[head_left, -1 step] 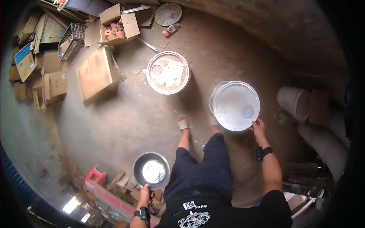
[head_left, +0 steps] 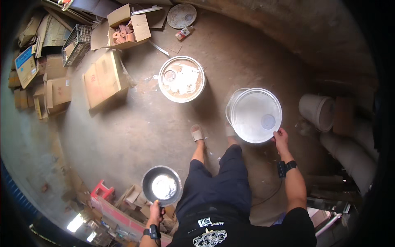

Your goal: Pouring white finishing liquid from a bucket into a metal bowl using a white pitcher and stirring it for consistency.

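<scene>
My left hand (head_left: 156, 213) is closed round the handle of a dark round saucepan (head_left: 175, 181). The pan is held out left of my legs, and a bright shiny patch shows on its inside bottom. On the right, my right hand (head_left: 281, 139) pinches the near right edge of a round whitish lid (head_left: 251, 113) with a small round cap in it. A pale curved band shows past the lid's left side; whether a bucket is under the lid I cannot tell. Ahead of my feet stands a lidded bucket (head_left: 175, 89), its top smeared with white and brown.
A closed cardboard box (head_left: 103, 82) lies on the floor at left. Behind it are an open box of pinkish rolls (head_left: 132, 38), a plastic crate (head_left: 77, 45) and a dirty round lid (head_left: 182, 15). A white bucket (head_left: 317, 111) lies at right; a red stool (head_left: 101, 189) is at lower left.
</scene>
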Motion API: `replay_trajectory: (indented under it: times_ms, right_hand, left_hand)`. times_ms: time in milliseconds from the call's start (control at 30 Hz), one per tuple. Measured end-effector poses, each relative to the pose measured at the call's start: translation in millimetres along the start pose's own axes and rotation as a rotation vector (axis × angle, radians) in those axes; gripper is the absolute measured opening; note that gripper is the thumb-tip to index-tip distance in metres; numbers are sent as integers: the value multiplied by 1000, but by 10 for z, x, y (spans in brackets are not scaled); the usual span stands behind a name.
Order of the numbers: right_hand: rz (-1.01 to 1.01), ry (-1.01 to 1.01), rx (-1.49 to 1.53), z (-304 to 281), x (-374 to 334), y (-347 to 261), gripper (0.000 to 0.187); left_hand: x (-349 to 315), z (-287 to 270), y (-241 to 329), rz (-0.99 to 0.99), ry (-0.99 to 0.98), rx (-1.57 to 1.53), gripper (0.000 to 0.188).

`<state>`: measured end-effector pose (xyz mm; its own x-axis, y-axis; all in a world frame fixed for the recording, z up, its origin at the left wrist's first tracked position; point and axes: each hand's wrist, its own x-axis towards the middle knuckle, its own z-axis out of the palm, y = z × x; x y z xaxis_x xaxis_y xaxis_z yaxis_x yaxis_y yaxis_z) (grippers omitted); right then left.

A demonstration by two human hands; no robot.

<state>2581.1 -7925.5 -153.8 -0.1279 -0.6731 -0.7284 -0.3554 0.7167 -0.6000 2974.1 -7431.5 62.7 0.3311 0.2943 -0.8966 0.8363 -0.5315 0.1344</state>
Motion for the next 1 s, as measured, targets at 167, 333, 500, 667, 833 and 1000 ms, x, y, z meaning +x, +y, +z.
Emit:
replay_trajectory:
  times_ms: [167, 333, 500, 667, 833, 1000]
  right_hand:
    - [-224, -113, -66, -195, -441, -745, 13]
    - [-173, -249, -283, -55, -865, -1741, 17]
    - [-254, -433, -280, 1064, -489, -2145, 22]
    - [-269, -451, -185, 2702, -291, -2012, 21]
    - [-183, -237, -121, 3777, 507, -961, 20]
    - [-182, -210, -231, 4049, 471, -410, 30]
  left_hand:
    - [176, -267, 298, -78, 37, -32, 23]
    - [326, -506, 407, -86, -16, 0, 26]
    - [837, -307, 855, -45, -111, 85, 28]
    - [975, 616, 1643, 116, -161, 196, 26]
    - [999, 1231, 1534, 179, -321, 12, 18]
    - [1116, 1417, 1048, 102, -284, -42, 18]
